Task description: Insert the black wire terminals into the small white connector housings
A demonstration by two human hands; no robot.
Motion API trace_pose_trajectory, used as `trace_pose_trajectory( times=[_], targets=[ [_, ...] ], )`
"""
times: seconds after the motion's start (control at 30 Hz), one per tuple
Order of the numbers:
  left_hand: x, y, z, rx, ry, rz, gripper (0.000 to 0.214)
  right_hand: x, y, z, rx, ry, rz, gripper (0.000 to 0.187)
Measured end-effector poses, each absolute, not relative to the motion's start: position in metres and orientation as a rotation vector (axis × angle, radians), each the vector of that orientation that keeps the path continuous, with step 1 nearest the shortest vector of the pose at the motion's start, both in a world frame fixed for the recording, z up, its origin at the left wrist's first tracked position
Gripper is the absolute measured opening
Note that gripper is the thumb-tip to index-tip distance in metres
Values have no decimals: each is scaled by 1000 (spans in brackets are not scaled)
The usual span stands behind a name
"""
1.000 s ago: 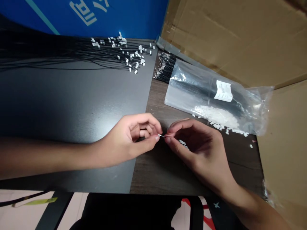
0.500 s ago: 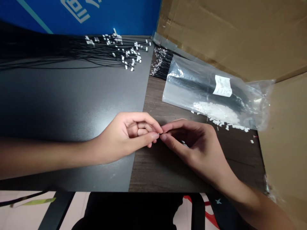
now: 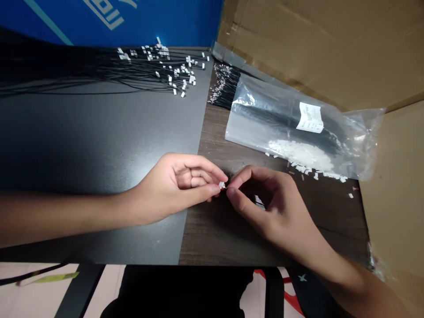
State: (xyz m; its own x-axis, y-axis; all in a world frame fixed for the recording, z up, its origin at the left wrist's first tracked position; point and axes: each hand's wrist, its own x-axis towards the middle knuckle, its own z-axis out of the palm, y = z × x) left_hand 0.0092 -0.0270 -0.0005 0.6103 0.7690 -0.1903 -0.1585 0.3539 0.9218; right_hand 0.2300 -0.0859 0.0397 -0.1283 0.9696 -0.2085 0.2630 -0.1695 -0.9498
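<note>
Between thumb and forefinger, my left hand (image 3: 185, 185) pinches a small white connector housing (image 3: 221, 185). My right hand (image 3: 270, 198) faces it from the right, thumb and forefinger closed on a thin wire (image 3: 225, 188) whose tip meets the housing. Whether the tip sits inside the housing or only touches it, I cannot tell. Most of the wire is hidden by my right fingers. Under the right palm a small white piece shows in part.
Black wires with white connectors (image 3: 183, 81) lie at the back left. A clear plastic bag (image 3: 251, 126) covers more black wires with bare metal ends (image 3: 220, 84). Loose white housings (image 3: 300, 154) are heaped at the bag. Blue (image 3: 172, 22) and brown cardboard (image 3: 314, 48) walls border the table.
My right fingertips have drawn slightly right, away from the left ones. The white housing and the wire tip now show between the hands.
</note>
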Motion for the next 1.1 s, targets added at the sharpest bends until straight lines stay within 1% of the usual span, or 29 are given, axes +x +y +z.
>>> trace_pose_trajectory(
  times=[0.4, 0.7, 0.83, 1.0, 1.1],
  targets=[
    [8, -27, -3, 1195, 727, 696, 23, 228, -84, 42, -1505, -1397, 1401, 9],
    [3, -38, -8, 1489, 705, 895, 27, 229, -85, 43, -1564, -1361, 1481, 8],
    [1, -40, -11, 1587, 689, 927, 29, 229, -84, 42, -1572, -1348, 1506, 9],
    [3, -40, -7, 1608, 732, 920, 23, 230, -83, 41, -1535, -1349, 1542, 9],
    [4, -40, -4, 1601, 756, 906, 22, 230, -83, 39, -1519, -1334, 1578, 10]
  ],
)
